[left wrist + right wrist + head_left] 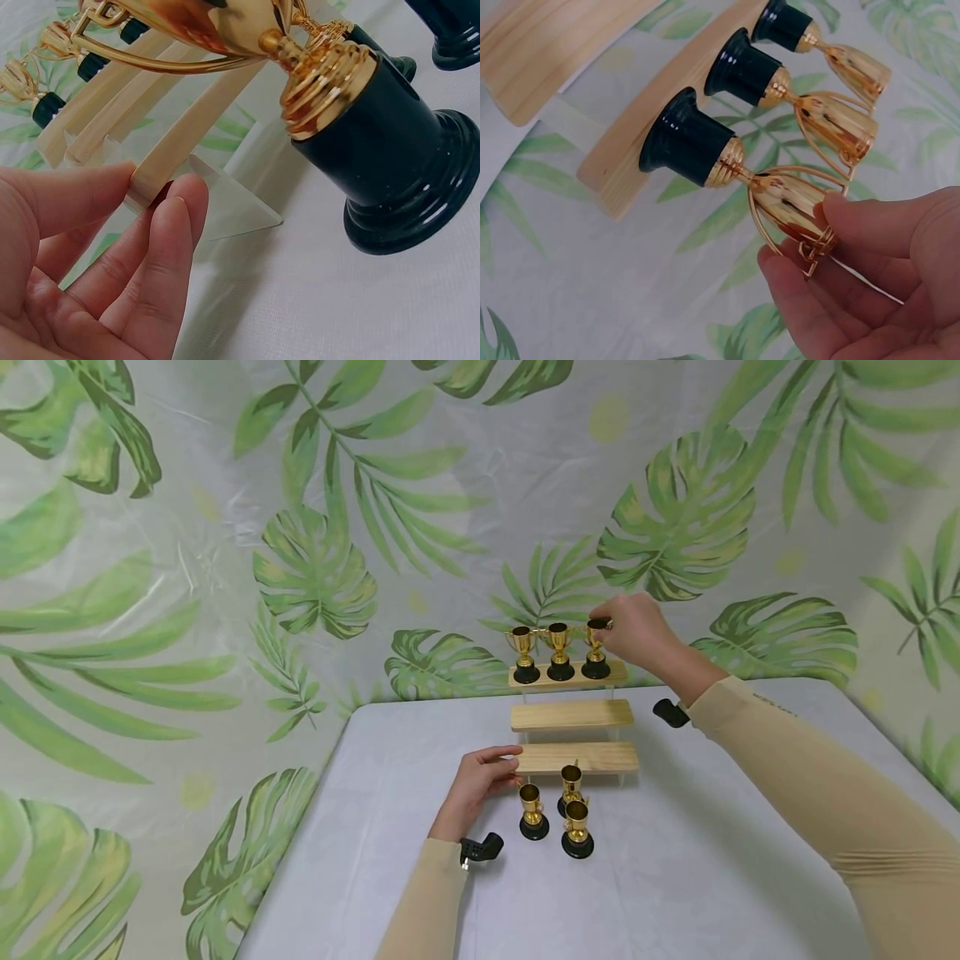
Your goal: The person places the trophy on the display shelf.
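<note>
Near, three gold plastic trophies (534,812) w/ black round bases stand on the surface (675,877), one partly hidden behind another. Left hand (480,781) pinches the end of the lowest wood shelf (577,757). Far, right hand (633,631) grips the rim of the rightmost trophy (596,652) on the top shelf (567,676), cup half covered by fingers.

- Our left hand (480,777) rests low and near, fingers (161,247) loosely curled, pinching lightly.
- Our right hand (633,628) reaches far forward, arm extended, fingertips (870,221) pinched together in a light grip.
</note>
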`<action>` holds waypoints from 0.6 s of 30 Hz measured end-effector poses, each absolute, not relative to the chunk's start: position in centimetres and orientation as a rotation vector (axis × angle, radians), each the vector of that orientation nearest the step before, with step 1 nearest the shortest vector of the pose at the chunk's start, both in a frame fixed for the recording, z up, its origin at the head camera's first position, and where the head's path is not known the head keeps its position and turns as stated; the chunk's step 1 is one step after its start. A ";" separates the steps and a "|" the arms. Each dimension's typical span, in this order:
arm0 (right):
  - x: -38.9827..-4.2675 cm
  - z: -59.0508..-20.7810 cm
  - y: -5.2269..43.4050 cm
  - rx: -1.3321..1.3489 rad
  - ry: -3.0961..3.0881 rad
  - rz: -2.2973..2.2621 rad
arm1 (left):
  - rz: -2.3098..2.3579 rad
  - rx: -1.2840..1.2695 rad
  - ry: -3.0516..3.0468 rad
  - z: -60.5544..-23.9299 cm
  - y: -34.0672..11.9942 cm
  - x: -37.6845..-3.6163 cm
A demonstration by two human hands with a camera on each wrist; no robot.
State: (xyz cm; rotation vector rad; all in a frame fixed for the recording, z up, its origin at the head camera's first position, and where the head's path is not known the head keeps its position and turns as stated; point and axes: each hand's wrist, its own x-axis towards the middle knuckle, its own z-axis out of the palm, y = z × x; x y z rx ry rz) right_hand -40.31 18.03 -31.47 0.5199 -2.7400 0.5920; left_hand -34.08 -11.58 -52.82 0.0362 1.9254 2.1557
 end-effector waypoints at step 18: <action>-39.8 -31.4 18.0 0.479 -2.737 0.632 | 2.161 0.035 1.919 -52.7 -11.6 -34.0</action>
